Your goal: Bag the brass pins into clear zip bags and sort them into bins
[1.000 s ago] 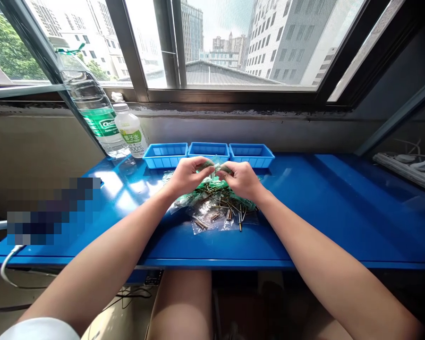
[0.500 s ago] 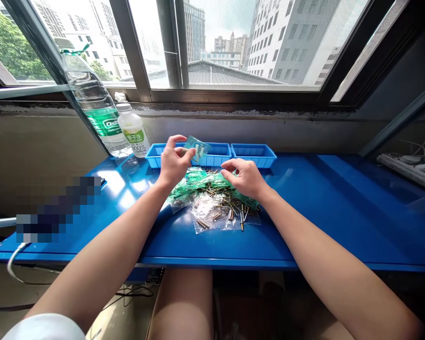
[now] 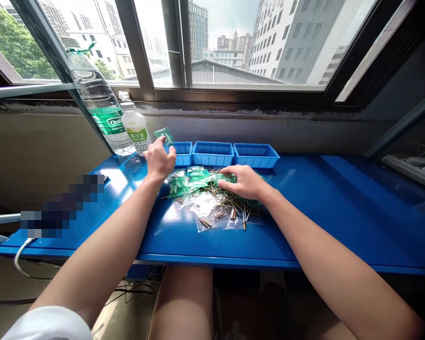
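Note:
My left hand is raised at the left blue bin and holds a small green-tinted plastic bag by its lower edge, with pale pieces showing inside. Below it spreads a pile of similar green bags on the blue table. Over the right side of this pile lies my right hand, its thumb and fingers apart, touching or just above the green bags. Nearer to me are clear bags and loose metal pins or screws, some copper-coloured.
Behind the pile stand three blue bins in a row: left, middle and right. A large water bottle and a white bottle stand at the left. A power strip lies far right.
My left hand has moved left with the green bag, from before the middle bin to the left bin. My right hand has come down slightly onto the pile.

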A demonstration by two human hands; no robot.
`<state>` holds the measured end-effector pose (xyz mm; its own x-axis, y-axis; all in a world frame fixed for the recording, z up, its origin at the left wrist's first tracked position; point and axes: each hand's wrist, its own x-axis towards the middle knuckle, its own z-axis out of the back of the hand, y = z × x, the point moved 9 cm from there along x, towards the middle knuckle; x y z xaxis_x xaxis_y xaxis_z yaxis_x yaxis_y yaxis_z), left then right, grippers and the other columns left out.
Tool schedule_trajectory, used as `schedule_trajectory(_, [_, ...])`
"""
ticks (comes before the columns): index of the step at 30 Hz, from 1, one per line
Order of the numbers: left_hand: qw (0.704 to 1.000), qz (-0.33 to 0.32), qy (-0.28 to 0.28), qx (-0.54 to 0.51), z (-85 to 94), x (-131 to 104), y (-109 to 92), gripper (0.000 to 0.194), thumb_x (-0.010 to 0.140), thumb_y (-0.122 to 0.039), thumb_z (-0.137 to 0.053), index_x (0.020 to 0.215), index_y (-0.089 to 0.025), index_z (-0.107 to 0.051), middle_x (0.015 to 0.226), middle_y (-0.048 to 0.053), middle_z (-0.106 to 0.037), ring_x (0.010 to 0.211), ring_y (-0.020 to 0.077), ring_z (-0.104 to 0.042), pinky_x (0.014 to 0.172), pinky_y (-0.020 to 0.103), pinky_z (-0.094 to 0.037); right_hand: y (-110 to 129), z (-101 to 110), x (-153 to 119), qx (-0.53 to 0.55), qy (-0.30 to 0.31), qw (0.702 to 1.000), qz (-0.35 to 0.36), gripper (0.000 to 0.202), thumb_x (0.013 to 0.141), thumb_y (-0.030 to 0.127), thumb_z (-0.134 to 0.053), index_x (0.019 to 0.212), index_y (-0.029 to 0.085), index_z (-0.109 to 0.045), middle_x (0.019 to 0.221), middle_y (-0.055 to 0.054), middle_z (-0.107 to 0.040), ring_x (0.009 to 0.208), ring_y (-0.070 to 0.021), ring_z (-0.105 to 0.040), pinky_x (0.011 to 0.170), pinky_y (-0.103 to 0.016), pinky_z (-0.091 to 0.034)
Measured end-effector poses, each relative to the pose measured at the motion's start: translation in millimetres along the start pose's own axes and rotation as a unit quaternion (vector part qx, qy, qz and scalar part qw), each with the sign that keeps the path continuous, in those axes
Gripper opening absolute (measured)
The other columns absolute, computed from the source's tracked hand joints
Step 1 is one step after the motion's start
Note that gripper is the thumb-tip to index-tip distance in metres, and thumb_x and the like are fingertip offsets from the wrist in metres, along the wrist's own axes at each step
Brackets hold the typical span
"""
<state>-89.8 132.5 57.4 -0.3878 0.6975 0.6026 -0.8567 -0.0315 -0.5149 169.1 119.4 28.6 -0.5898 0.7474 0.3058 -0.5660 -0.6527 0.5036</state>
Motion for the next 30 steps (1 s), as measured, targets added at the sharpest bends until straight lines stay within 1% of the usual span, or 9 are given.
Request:
schedule_trajectory(6, [0.999, -0.01, 0.03, 0.022, -4.3, -2, -3, 0.047, 0.085, -0.035, -0.05, 0.128, -0.016, -0.058, 0.12, 0.016, -0.066, 0.119, 0.0362, -0.054, 0.102, 0.053, -0.034, 4, 5, -1, 0.035, -0.025, 0.998, 0.034, 0.028, 0.083, 0.036, -0.065, 0.102, 0.018, -0.072, 0.1, -0.009, -0.074, 0.091, -0.0229, -0.068, 0.076, -0.035, -0.055])
schedule_trajectory(12, [0.996, -0.01, 0.074, 0.055, -11.5, -1, -1, 0.043, 0.087, -0.039, -0.047, 0.116, -0.013, -0.065, 0.116, 0.019, -0.068, 0.116, 0.0391, -0.055, 0.099, 0.055, -0.033, 8, 10, -1, 0.061, -0.046, 0.996, 0.043, 0.021, 0.083, 0.029, -0.063, 0.098, 0.018, -0.073, 0.095, -0.007, -0.075, 0.086, -0.0203, -0.068, 0.073, -0.032, -0.054])
schedule_trajectory(15, [0.994, -0.012, 0.084, 0.075, -14.1, -1, 0, 0.044, 0.088, -0.041, -0.047, 0.116, -0.013, -0.065, 0.116, 0.021, -0.068, 0.117, 0.0404, -0.055, 0.098, 0.057, -0.032, 8, 13, -1, 0.057, -0.066, 0.995, 0.051, 0.017, 0.082, 0.026, -0.062, 0.09, 0.018, -0.074, 0.091, -0.007, -0.075, 0.084, -0.0203, -0.068, 0.071, -0.031, -0.053])
schedule_trajectory(17, [0.991, -0.014, 0.096, 0.087, -16.3, -1, 1, 0.045, 0.089, -0.042, -0.046, 0.117, -0.012, -0.065, 0.114, 0.022, -0.068, 0.116, 0.0406, -0.055, 0.097, 0.058, -0.033, 7, 15, -1, 0.055, -0.077, 0.994, 0.051, 0.017, 0.08, 0.023, -0.062, 0.091, 0.017, -0.074, 0.094, -0.007, -0.075, 0.085, -0.0206, -0.067, 0.071, -0.031, -0.052])
schedule_trajectory(20, [0.984, -0.01, 0.13, 0.121, -22.4, -2, 3, 0.047, 0.089, -0.045, -0.044, 0.116, -0.014, -0.066, 0.111, 0.021, -0.07, 0.114, 0.0392, -0.057, 0.098, 0.057, -0.033, 3, 17, -1, 0.05, -0.09, 0.994, 0.036, 0.026, 0.073, 0.015, -0.06, 0.095, 0.016, -0.071, 0.095, -0.007, -0.074, 0.086, -0.0203, -0.067, 0.072, -0.03, -0.053])
schedule_trajectory(22, [0.978, -0.013, 0.149, 0.142, -26.3, -2, 4, 0.047, 0.089, -0.046, -0.042, 0.113, -0.016, -0.068, 0.111, 0.019, -0.07, 0.113, 0.0377, -0.059, 0.098, 0.055, -0.034, 0, 19, -1, 0.045, -0.1, 0.994, 0.023, 0.03, 0.068, 0.012, -0.058, 0.095, 0.015, -0.069, 0.092, -0.007, -0.073, 0.085, -0.0206, -0.067, 0.073, -0.03, -0.053])
schedule_trajectory(25, [0.976, -0.021, 0.16, 0.148, -29.5, -2, 6, 0.046, 0.089, -0.048, -0.04, 0.108, -0.019, -0.072, 0.112, 0.016, -0.071, 0.113, 0.0363, -0.059, 0.097, 0.052, -0.036, -2, 23, -2, 0.041, -0.123, 0.991, 0.016, 0.025, 0.067, 0.012, -0.057, 0.09, 0.015, -0.067, 0.089, -0.008, -0.072, 0.084, -0.0216, -0.067, 0.073, -0.032, -0.053])
schedule_trajectory(28, [0.979, -0.026, 0.157, 0.131, -30.6, -1, 9, 0.047, 0.089, -0.048, -0.04, 0.114, -0.022, -0.071, 0.115, 0.015, -0.07, 0.116, 0.0352, -0.058, 0.097, 0.05, -0.037, -1, 24, -1, 0.036, -0.135, 0.99, 0.023, 0.019, 0.066, 0.012, -0.057, 0.082, 0.017, -0.066, 0.089, -0.008, -0.073, 0.084, -0.023, -0.067, 0.072, -0.033, -0.053])
schedule_trajectory(30, [0.98, -0.032, 0.157, 0.12, -31.3, 0, 10, 0.047, 0.089, -0.048, -0.041, 0.114, -0.023, -0.072, 0.116, 0.014, -0.07, 0.116, 0.0347, -0.058, 0.097, 0.049, -0.038, 1, 24, -1, 0.032, -0.142, 0.989, 0.037, 0.018, 0.066, 0.01, -0.056, 0.079, 0.017, -0.067, 0.089, -0.008, -0.073, 0.086, -0.0237, -0.068, 0.073, -0.034, -0.053])
